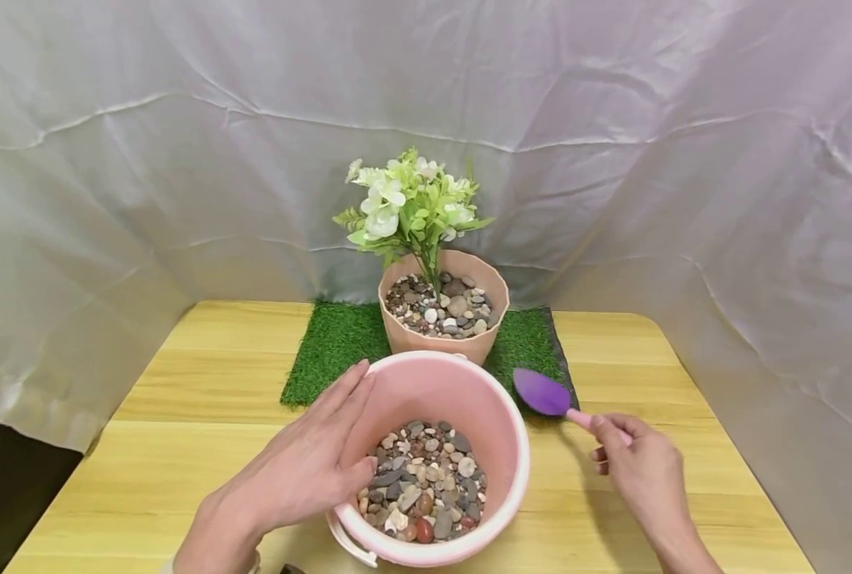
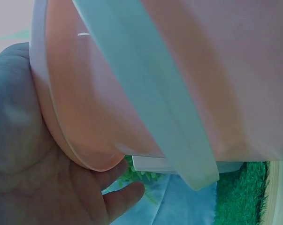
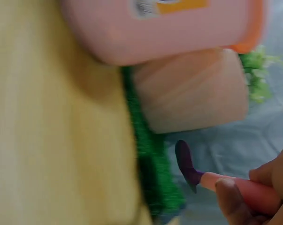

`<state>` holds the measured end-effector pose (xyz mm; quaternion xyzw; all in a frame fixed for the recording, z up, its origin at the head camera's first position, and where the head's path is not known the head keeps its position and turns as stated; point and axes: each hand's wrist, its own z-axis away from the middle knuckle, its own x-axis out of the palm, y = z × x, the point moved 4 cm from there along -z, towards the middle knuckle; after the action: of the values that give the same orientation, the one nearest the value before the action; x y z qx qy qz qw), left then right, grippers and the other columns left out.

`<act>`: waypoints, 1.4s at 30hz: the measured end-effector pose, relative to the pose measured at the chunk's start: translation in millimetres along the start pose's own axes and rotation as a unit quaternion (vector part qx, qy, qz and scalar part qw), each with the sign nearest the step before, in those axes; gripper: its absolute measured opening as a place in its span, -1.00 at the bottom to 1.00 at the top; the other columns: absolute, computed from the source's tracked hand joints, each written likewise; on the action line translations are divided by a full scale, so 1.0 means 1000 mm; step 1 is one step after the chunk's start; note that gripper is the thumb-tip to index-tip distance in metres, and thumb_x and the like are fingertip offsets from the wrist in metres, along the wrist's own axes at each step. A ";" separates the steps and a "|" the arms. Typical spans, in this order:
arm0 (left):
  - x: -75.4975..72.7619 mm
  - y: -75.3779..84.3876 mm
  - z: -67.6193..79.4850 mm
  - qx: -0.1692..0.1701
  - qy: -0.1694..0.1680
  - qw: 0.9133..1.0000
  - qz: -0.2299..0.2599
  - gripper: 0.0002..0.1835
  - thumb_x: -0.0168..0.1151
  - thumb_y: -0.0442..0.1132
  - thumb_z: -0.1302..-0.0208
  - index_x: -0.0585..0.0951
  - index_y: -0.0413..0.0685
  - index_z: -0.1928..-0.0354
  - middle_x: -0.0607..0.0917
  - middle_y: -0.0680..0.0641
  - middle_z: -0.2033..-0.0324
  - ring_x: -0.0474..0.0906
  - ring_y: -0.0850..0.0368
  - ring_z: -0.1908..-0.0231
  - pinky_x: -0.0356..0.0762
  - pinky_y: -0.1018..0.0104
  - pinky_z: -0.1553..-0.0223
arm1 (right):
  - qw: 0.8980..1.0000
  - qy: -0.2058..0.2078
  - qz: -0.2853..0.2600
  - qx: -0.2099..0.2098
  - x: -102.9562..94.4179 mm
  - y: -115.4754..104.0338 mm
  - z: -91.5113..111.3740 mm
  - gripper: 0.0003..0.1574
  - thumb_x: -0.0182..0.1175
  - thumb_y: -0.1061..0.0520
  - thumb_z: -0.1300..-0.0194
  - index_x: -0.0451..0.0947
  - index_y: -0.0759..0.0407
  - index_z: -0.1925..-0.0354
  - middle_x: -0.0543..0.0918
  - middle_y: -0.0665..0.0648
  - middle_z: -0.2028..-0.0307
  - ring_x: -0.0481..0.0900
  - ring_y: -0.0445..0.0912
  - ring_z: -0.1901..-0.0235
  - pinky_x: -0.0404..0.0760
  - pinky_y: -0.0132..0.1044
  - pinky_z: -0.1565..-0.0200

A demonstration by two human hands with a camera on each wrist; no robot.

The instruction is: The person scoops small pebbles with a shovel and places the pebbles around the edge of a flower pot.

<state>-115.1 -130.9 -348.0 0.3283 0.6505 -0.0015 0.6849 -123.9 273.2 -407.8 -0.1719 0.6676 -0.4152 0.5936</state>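
A pink bucket with a pale rim stands at the table's front, several pebbles covering its bottom. My left hand rests on the bucket's left rim, fingers straight and thumb over the inside edge. In the left wrist view the palm lies against the rim beside the bucket's white handle. To the right of the bucket, my right hand grips the pink handle of a small garden trowel. Its purple blade is raised, overlapping the edge of the grass mat in the head view.
Behind the bucket, a pink flowerpot filled with pebbles holds a plant with white flowers. The pot stands on a green artificial grass mat. Grey cloth surrounds the wooden table at the back and sides.
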 end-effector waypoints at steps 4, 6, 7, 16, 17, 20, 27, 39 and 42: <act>0.000 -0.001 -0.001 0.000 -0.001 1.000 0.004 0.00 0.24 0.05 -0.37 -0.01 -0.07 -0.70 -0.18 0.02 -0.71 -0.14 -0.04 -0.68 0.09 -0.09 -0.62 | 0.998 -0.019 0.051 -0.010 0.019 0.010 0.005 -0.39 0.10 -0.18 -0.61 0.65 0.29 -0.21 0.82 0.10 0.41 0.75 -0.14 0.51 0.69 -0.25 0.35; 0.000 -0.001 -0.002 0.000 -0.003 1.000 0.006 0.00 0.24 0.06 -0.37 -0.01 -0.07 -0.70 -0.19 0.02 -0.71 -0.15 -0.04 -0.68 0.09 -0.09 -0.63 | 0.997 -0.023 0.070 -0.008 0.025 0.012 0.007 -0.44 0.08 -0.15 -0.62 0.65 0.27 -0.20 0.81 0.07 0.43 0.72 -0.15 0.51 0.67 -0.23 0.32; 0.001 -0.001 -0.003 0.000 -0.003 1.000 0.008 0.00 0.24 0.06 -0.37 -0.01 -0.07 -0.70 -0.19 0.02 -0.71 -0.15 -0.04 -0.68 0.09 -0.10 -0.63 | 0.996 -0.028 0.078 -0.008 0.028 0.013 0.007 -0.44 0.07 -0.13 -0.62 0.64 0.28 -0.21 0.80 0.05 0.44 0.70 -0.16 0.51 0.66 -0.22 0.33; 0.003 -0.004 -0.006 0.003 0.009 1.000 -0.001 -0.03 0.23 0.06 -0.38 0.04 -0.11 -0.69 -0.13 0.01 -0.71 -0.10 -0.05 -0.68 0.12 -0.10 -0.62 | 0.981 -0.103 0.163 -0.018 0.046 0.018 0.008 -0.51 0.22 -0.22 -0.47 0.74 0.16 0.13 0.69 -0.05 0.50 0.56 -0.11 0.44 0.51 -0.24 0.38; 0.003 -0.004 -0.006 0.005 0.011 1.000 -0.003 -0.03 0.22 0.06 -0.38 0.05 -0.11 -0.69 -0.12 0.00 -0.71 -0.09 -0.06 -0.68 0.12 -0.09 -0.62 | 0.980 -0.106 0.166 -0.017 0.048 0.018 0.008 -0.52 0.23 -0.25 -0.46 0.74 0.12 0.21 0.67 -0.05 0.51 0.55 -0.10 0.44 0.49 -0.24 0.37; 0.002 -0.005 -0.008 0.012 0.015 1.000 -0.011 -0.04 0.22 0.05 -0.38 0.06 -0.13 -0.68 -0.10 -0.02 -0.71 -0.08 -0.07 -0.67 0.13 -0.09 -0.62 | 0.979 -0.109 0.170 -0.016 0.053 0.019 0.008 -0.55 0.24 -0.27 -0.44 0.69 0.03 0.35 0.63 -0.04 0.55 0.52 -0.10 0.47 0.45 -0.25 0.39; -0.003 -0.009 -0.011 0.010 0.019 1.000 -0.007 -0.07 0.26 0.03 -0.38 0.14 -0.13 -0.67 -0.02 -0.01 -0.70 -0.01 -0.09 -0.66 0.13 -0.13 -0.61 | 0.975 -0.134 0.175 -0.011 0.065 0.018 0.007 -0.70 0.24 -0.11 -0.33 0.57 0.01 0.46 0.58 -0.01 0.73 0.49 -0.07 0.60 0.38 -0.25 0.47; -0.007 -0.031 0.006 0.008 0.110 0.993 0.052 -0.33 0.08 0.09 -0.61 0.24 0.23 -0.66 0.30 0.04 -0.61 0.24 -0.11 -0.58 0.27 -0.27 -0.54 | 0.974 -0.120 0.188 -0.034 0.064 0.021 0.000 -0.65 0.26 -0.11 -0.36 0.62 0.03 0.49 0.60 -0.01 0.60 0.53 -0.08 0.50 0.46 -0.23 0.44; -0.008 -0.038 0.012 -0.003 0.132 0.989 0.061 -0.38 0.06 0.07 -0.63 0.26 0.33 -0.64 0.35 0.03 -0.59 0.26 -0.14 -0.57 0.28 -0.35 -0.50 | 0.975 -0.107 0.191 -0.043 0.057 0.019 -0.003 -0.66 0.23 -0.08 -0.40 0.63 0.04 0.47 0.58 -0.02 0.59 0.50 -0.08 0.50 0.43 -0.24 0.45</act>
<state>-122.6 -169.7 -358.7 0.3627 0.7140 0.0850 0.5928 -134.7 244.7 -459.3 -0.1099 0.6380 -0.2448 0.7217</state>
